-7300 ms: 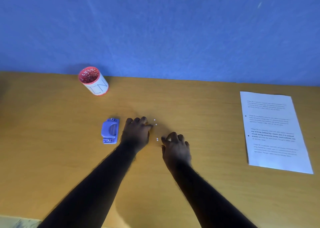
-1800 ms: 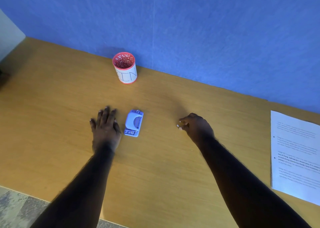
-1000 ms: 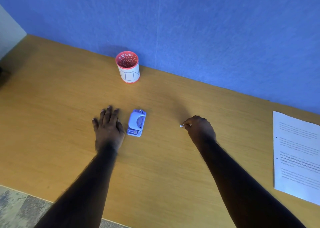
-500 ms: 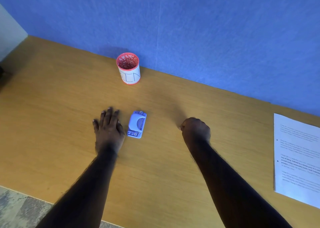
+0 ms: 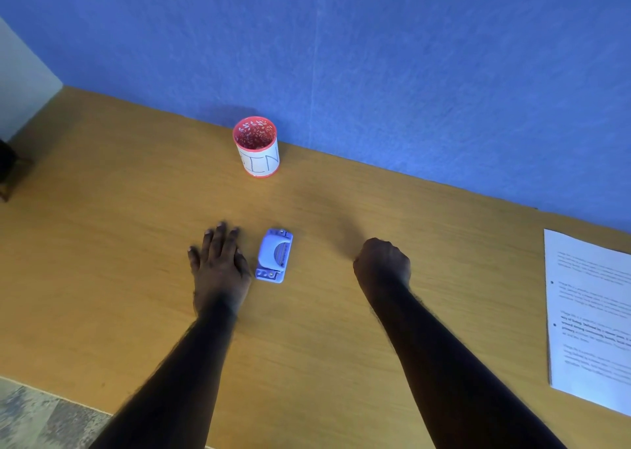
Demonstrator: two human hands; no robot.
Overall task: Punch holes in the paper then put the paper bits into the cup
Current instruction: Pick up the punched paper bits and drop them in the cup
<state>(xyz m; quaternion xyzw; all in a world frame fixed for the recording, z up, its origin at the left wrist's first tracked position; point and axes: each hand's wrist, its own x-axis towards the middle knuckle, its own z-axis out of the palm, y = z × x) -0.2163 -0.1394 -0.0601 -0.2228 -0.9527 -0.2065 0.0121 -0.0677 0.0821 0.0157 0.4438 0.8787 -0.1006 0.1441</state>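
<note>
A blue wall (image 5: 375,56) fills the upper half of the view, above a wooden counter (image 5: 119,244) whose back edge runs from about nine o'clock down toward three o'clock; at three o'clock a printed sheet of paper (image 5: 590,319) lies flat, its long axis running roughly twelve to six, its right part cut off by the frame; the left hand (image 5: 218,264) rests palm down at centre, fingers spread and pointing toward twelve o'clock, its thumb side just beside the hole punch; the right hand (image 5: 382,261) sits at about three o'clock from the punch, well apart from it, curled into a closed fist with knuckles up, and whether it encloses anything cannot be told; the red cup (image 5: 256,148) stands upright at twelve o'clock near the wall, a white label lettered "BIN" wrapped around it; the light-blue hole punch (image 5: 275,255) lies between the hands, its long axis running about one o'clock to seven o'clock, the two-holed base end toward the person.
</note>
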